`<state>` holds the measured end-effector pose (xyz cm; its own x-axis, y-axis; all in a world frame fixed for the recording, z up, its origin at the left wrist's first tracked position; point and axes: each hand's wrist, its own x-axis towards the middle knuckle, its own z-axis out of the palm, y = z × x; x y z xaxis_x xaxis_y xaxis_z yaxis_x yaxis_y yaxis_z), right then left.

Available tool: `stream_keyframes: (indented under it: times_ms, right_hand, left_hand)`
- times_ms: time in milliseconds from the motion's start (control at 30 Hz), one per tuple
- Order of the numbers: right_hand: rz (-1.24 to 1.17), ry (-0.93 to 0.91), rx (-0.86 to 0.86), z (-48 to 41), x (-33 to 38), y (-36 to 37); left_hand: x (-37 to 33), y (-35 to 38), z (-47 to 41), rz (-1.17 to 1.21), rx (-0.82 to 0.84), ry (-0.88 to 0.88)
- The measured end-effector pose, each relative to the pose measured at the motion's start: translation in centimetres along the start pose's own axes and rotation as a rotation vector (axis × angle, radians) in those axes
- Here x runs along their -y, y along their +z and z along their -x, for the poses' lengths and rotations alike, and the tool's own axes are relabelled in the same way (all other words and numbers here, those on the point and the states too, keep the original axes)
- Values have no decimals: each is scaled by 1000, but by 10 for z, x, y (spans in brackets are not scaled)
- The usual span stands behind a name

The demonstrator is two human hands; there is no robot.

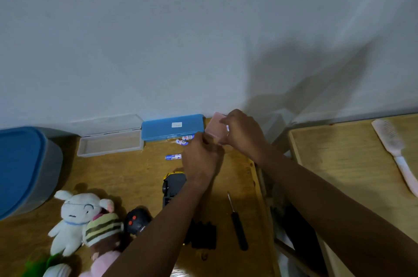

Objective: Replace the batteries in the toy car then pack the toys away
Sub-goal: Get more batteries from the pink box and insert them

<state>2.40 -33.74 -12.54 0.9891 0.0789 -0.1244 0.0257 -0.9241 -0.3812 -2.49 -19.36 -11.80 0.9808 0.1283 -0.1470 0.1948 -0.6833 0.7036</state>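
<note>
The wooden table bears toy car, batteries, screwdriver and plush toys.

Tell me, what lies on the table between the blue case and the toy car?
In the head view, loose batteries lie between the blue case and the toy car: one alone, two nearer the case.

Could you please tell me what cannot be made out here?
Head view:
- pink box: contents hidden by the gripping right hand.
- left hand: its back hides the fingertips and any hold.
- toy car: mostly covered by left arm.
- batteries: labels too small, blurred.
- blue bin: cut by left edge.
</note>
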Motion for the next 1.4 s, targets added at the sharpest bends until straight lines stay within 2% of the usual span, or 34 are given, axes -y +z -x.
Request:
stream_keyframes:
  times_ms: [100,300,500,633,700,800,933,1033,1200,1300,1400]
  right_hand:
    - [41,-59,25,0,-4,-4]
    - [49,-185,213,6,-13,-21]
    - [234,-372,193,7,-10,-13]
    - [-29,-320,182,-2,-17,-28]
    - [-119,-306,123,-11,-24,-35]
    - [-134,-323,-74,-21,-24,-39]
    - [-19,-340,-441,-22,-24,-31]
    - [92,-388,-523,-18,-24,-15]
    - [92,-443,-382,-14,-18,-1]
    - [-10,-450,-288,-14,-11,5]
    - [43,-536,-202,-21,-16,30]
  left_hand:
    - [2,3,-1,-2,-15,-8]
    - [3,20,-7,22,-29,6]
    - [8,25,-9,102,-33,23]
    - [11,24,-10,89,-22,14]
    - [13,25,-8,79,-10,32]
    - [12,23,-8,33,-5,93]
    - [9,20,-7,-11,20,73]
    - [8,20,-5,-15,18,33]
    - [9,19,-5,-2,5,24]
    - [10,19,-5,3,-4,33]
    - [10,19,-5,28,-18,43]
